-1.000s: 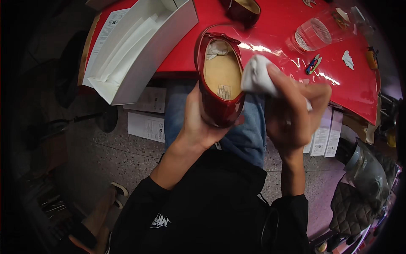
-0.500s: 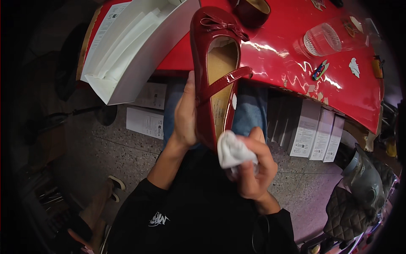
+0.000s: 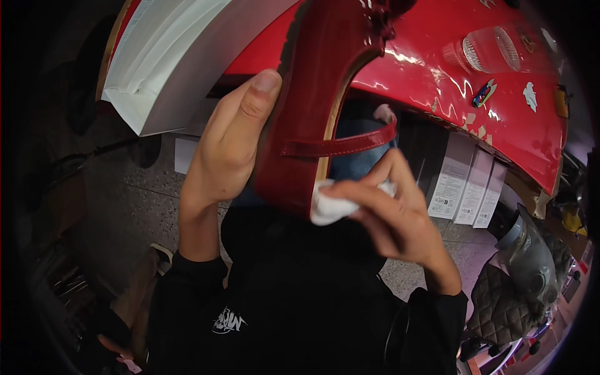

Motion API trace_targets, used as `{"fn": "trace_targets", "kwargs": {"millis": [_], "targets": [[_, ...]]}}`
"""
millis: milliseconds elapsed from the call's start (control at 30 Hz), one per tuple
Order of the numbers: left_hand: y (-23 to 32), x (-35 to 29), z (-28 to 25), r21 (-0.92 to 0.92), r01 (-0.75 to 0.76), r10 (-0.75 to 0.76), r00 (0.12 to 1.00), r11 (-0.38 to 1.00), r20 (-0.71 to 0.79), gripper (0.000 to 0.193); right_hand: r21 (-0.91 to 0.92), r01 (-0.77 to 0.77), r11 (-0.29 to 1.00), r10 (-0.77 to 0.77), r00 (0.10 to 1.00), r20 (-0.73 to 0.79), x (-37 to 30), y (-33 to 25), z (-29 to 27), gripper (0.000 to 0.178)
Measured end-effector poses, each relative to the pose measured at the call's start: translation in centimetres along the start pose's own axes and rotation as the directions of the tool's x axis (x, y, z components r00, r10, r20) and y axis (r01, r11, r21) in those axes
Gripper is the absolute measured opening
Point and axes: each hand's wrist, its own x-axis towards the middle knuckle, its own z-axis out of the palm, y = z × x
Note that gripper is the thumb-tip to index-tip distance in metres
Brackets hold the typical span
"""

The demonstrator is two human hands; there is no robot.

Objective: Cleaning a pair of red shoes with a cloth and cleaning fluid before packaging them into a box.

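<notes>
A dark red glossy strap shoe (image 3: 306,106) with a bow at its toe is held up in front of me, heel towards me and tilted to show its side. My left hand (image 3: 240,134) grips the shoe from the left, thumb lying along its edge. Between the fingers of my right hand (image 3: 397,209) is a bunched white cloth (image 3: 334,203), pressed against the heel's rim. The shoe's strap (image 3: 350,145) arches out over the opening on the right. The shoe hides most of its own inside.
An open white shoebox (image 3: 169,62) with paper inside stands on the left of the red table (image 3: 425,81). A clear ribbed glass (image 3: 490,50) and a small cutter (image 3: 484,94) lie at the right. Below stand several white boxes (image 3: 465,178), beside a grey-green container (image 3: 531,256).
The shoe has come nearer and rolled, showing its side instead of its insole. My left hand has risen with it. The cloth in my right hand stays at the heel, now slightly higher.
</notes>
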Motion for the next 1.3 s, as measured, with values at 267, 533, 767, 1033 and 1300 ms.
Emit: {"fn": "trace_targets", "kwargs": {"millis": [267, 533, 767, 1033, 1300], "targets": [[0.6, -1.1, 0.3, -0.147, -0.033, 0.033, 0.999, 0.989, -0.004, 0.057, -0.206, 0.041, 0.978, -0.089, 0.969, -0.230, 1.3, 0.3, 0.3, 0.050], [-1.9, -1.1, 0.1, -0.202, 0.089, -0.081, 0.995, 0.975, 0.051, 0.060, 0.404, 0.015, 0.915, -0.057, 0.994, 0.092, -2.7, 0.3, 1.3, 0.036], [-12.5, -3.3, -0.3, -0.897, 0.271, -0.032, 0.960, 0.349, 0.278, 0.059, 0.714, -0.049, 0.698, 0.516, 0.727, -0.454, 1.6, 2.0, 2.5, 0.031], [-7.1, -3.5, 4.7, -0.949, 0.229, -0.307, 0.907, -0.216, 0.288, 0.056, 0.541, -0.076, 0.837, 0.419, 0.725, -0.547, 0.5, 0.6, 5.5, 0.032], [-9.7, -1.3, 4.5, -0.971, 0.204, 0.199, 0.954, 0.129, 0.226, 0.058, -0.406, -0.147, 0.902, -0.172, 0.740, -0.650, -1.1, 0.7, 7.9, 0.054]]}}
